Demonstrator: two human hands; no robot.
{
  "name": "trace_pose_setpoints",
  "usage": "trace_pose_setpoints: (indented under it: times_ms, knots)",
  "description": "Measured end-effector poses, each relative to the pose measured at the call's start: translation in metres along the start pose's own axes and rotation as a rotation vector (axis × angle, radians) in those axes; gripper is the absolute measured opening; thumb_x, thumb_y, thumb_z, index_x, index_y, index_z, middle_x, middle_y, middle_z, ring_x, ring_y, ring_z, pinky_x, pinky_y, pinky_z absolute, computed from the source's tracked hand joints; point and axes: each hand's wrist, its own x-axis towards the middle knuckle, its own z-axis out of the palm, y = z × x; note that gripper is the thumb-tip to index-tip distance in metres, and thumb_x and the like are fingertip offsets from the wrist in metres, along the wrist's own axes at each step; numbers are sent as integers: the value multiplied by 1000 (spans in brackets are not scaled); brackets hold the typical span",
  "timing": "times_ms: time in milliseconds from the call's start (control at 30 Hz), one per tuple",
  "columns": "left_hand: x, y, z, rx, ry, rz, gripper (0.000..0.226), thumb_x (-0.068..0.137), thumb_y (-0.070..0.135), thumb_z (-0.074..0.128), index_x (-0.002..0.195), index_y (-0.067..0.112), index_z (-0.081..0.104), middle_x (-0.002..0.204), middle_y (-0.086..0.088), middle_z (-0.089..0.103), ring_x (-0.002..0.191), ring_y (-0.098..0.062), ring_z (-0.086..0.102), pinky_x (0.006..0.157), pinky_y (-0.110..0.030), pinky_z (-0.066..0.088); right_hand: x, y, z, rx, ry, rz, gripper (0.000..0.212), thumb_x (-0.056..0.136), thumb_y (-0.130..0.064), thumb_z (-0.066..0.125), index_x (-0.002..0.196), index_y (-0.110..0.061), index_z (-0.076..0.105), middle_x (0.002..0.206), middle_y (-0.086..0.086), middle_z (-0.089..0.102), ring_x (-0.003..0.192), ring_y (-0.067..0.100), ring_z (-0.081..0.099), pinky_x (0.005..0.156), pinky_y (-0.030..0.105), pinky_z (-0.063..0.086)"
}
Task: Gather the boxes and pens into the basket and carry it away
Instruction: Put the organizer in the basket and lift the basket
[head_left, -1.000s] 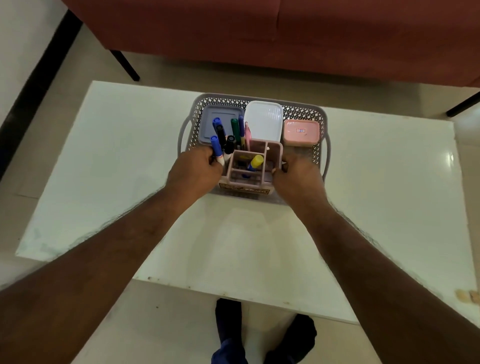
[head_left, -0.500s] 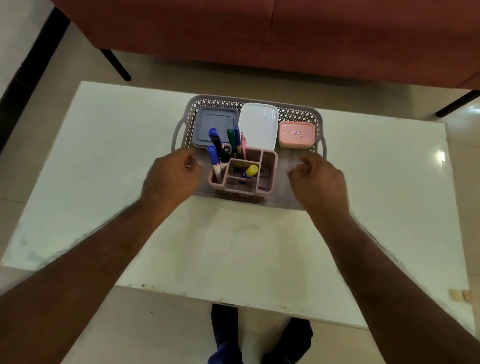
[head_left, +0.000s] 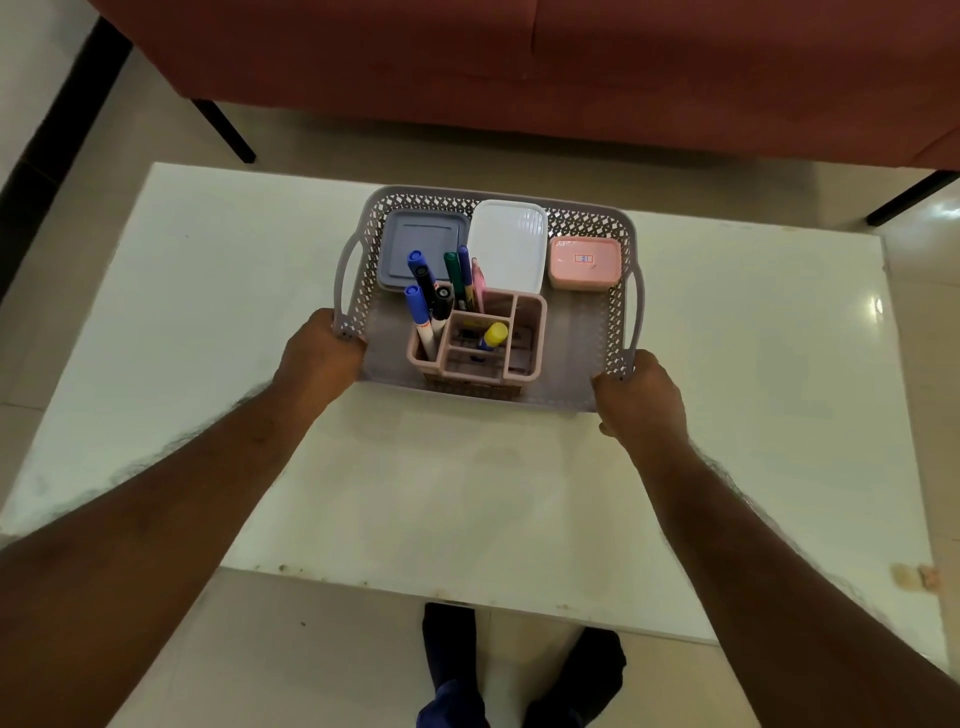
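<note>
A grey perforated basket (head_left: 618, 312) stands on the white table (head_left: 208, 322). Inside it, along the back, lie a blue-grey box (head_left: 410, 244), a white box (head_left: 511, 241) and a pink box (head_left: 585, 262). In front of them stands a pink pen holder (head_left: 524, 332) with several markers (head_left: 421, 317). My left hand (head_left: 319, 358) grips the basket's near left corner below the side handle. My right hand (head_left: 639, 397) grips the near right corner.
A red sofa (head_left: 519, 67) with black legs stands beyond the table. My feet (head_left: 519, 670) in dark socks show on the tiled floor below the table's near edge. A small stain (head_left: 914, 577) marks the table's near right corner.
Both hands have let go of the pink pen holder, moved outward, and now grip the basket's near corners.
</note>
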Motion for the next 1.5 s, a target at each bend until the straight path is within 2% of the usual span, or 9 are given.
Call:
trace_pose_setpoints:
  times_ms: [200,433,567,667,833,1000,1200,1333,1500]
  knots:
    - [14,-13,-1,23,-33,30,32,88,34,57,115,17,62,107,-11,69,91,-35,68,86,-49,57,3,7,0,52,-13,8,26,79,-22,50,104,-24,57,82,2,71,66,24,71,67,44,62]
    - [2,-19,-3,6,-4,54,28,94,31,57,115,14,63,104,-11,70,90,-33,68,85,-49,58,-4,13,5,89,-26,-16,34,72,-20,50,104,-22,60,87,0,70,74,27,71,69,45,62]
    - [-28,-29,-18,-20,55,64,17,92,24,58,107,19,66,97,-5,69,90,-27,66,83,-42,56,-22,30,12,95,-12,-40,36,71,-21,54,106,-27,60,84,-4,72,74,24,71,68,46,62]
    - [-53,-37,-37,6,81,62,20,92,22,56,108,21,67,98,-3,70,91,-25,64,81,-36,54,-52,30,8,146,-23,-51,29,78,-19,52,104,-28,62,82,-5,72,69,22,72,68,46,62]
    - [-99,-65,-72,46,65,61,22,93,21,54,111,21,66,99,-4,69,92,-27,63,83,-39,53,-113,31,5,147,-20,-91,26,81,-20,47,101,-27,62,68,-6,71,62,20,72,69,46,61]
    - [-142,-102,-93,64,123,49,24,96,22,52,116,22,65,96,-3,67,86,-24,59,73,-31,42,-161,40,13,178,-98,-162,19,91,-21,46,96,-33,59,77,-8,70,67,21,71,70,47,61]
    - [-186,-141,-112,1,155,41,24,97,21,54,118,18,65,100,-4,68,91,-24,61,77,-32,42,-211,54,21,172,-83,-216,16,93,-28,46,93,-43,53,82,-8,69,70,22,70,69,47,60]
    - [-208,-168,-125,-27,149,51,23,97,21,54,117,22,66,97,-1,68,90,-22,60,74,-31,40,-252,60,28,173,-67,-213,26,88,-33,46,84,-57,54,83,-11,69,73,23,70,67,47,60]
    - [-236,-231,-144,-66,124,-35,21,96,25,54,111,34,65,92,6,69,87,-18,63,74,-36,50,-310,78,65,151,-65,-159,29,85,-32,49,94,-58,58,88,-14,71,80,21,71,70,48,60]
